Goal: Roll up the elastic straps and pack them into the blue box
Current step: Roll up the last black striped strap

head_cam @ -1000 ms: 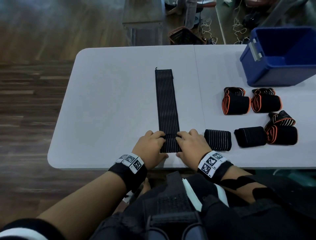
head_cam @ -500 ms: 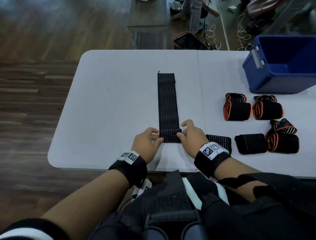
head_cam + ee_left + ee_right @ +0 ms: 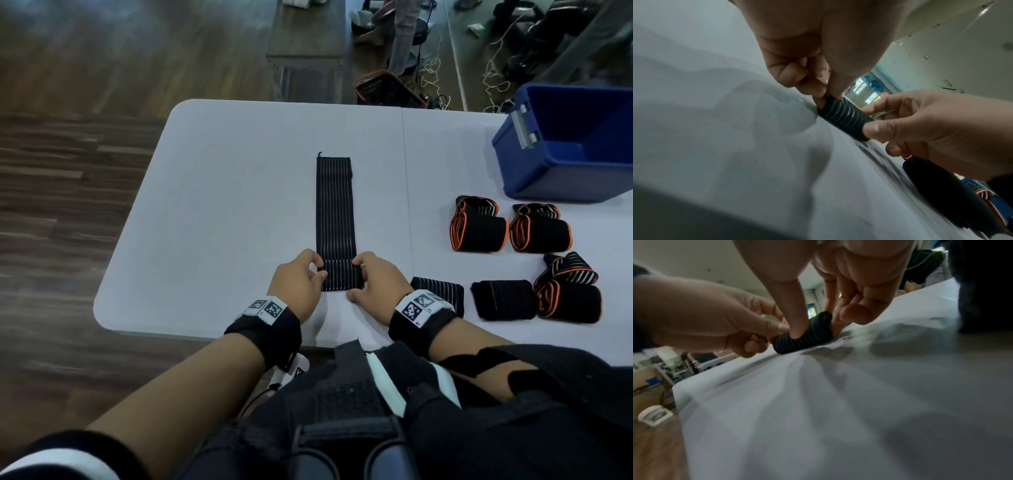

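Observation:
A long black elastic strap [image 3: 335, 209] with thin pale stripes lies flat on the white table [image 3: 222, 205], running away from me. Its near end is wound into a small roll [image 3: 342, 279] [image 3: 842, 116] [image 3: 803, 339]. My left hand [image 3: 301, 281] [image 3: 818, 91] pinches the roll's left end. My right hand [image 3: 373, 279] [image 3: 818, 319] grips its right end, thumb on the near side and fingers over the top. The blue box [image 3: 575, 144] stands at the far right, its inside in shadow.
Several rolled straps lie right of my hands: two black ones [image 3: 438, 296] [image 3: 503, 299] and three with orange edges [image 3: 478, 228] [image 3: 541, 231] [image 3: 567, 291]. The table's near edge runs just under my wrists. Wooden floor lies left; a bench and cables stand beyond.
Both hands have moved farther up the table with the strap's near end, which has grown into a thicker roll. The flat part is shorter.

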A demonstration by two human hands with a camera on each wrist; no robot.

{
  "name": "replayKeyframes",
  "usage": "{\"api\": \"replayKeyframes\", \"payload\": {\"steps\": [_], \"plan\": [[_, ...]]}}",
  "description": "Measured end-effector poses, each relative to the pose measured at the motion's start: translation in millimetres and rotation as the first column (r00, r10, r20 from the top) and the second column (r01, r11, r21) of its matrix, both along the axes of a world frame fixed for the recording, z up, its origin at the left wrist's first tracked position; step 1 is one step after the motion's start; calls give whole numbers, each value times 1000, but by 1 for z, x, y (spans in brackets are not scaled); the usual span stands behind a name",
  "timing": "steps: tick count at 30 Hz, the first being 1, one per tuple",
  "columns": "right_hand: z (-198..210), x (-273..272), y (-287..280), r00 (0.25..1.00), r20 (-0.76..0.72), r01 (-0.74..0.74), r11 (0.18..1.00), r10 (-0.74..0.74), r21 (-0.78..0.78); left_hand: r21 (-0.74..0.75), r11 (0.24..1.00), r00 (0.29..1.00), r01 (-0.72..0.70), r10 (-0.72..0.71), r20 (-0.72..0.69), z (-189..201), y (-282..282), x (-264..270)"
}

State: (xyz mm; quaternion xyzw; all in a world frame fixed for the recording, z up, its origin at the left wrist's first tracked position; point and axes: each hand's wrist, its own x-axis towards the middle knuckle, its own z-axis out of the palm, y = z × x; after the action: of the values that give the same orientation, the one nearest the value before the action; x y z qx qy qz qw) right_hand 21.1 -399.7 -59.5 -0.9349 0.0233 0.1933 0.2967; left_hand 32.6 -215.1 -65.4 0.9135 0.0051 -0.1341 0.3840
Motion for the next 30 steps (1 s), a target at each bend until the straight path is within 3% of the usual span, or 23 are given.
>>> {"api": "replayKeyframes", "payload": {"steps": [4, 9, 16, 22, 30], "plan": [[-3, 3, -1, 996, -4, -90, 993, 90, -74, 105, 990, 995, 95, -98, 25, 3, 1, 2], [-1, 7, -3, 995, -31, -96, 994, 94, -49, 159, 966, 979, 204, -202, -25, -4, 9, 0], [3, 18, 0, 999, -39, -13, 999, 11, -30, 176, 969, 984, 175, -166, -62, -8, 10, 8], [-3, 30, 2, 993, -80, 78, 995, -83, -66, 33, 997, 986, 67, -61, -152, -1, 7, 26], [-13, 30, 3, 977, -186, 83, 986, -109, -144, 146, 986, 974, 85, -52, -219, 5, 1, 15]]}}
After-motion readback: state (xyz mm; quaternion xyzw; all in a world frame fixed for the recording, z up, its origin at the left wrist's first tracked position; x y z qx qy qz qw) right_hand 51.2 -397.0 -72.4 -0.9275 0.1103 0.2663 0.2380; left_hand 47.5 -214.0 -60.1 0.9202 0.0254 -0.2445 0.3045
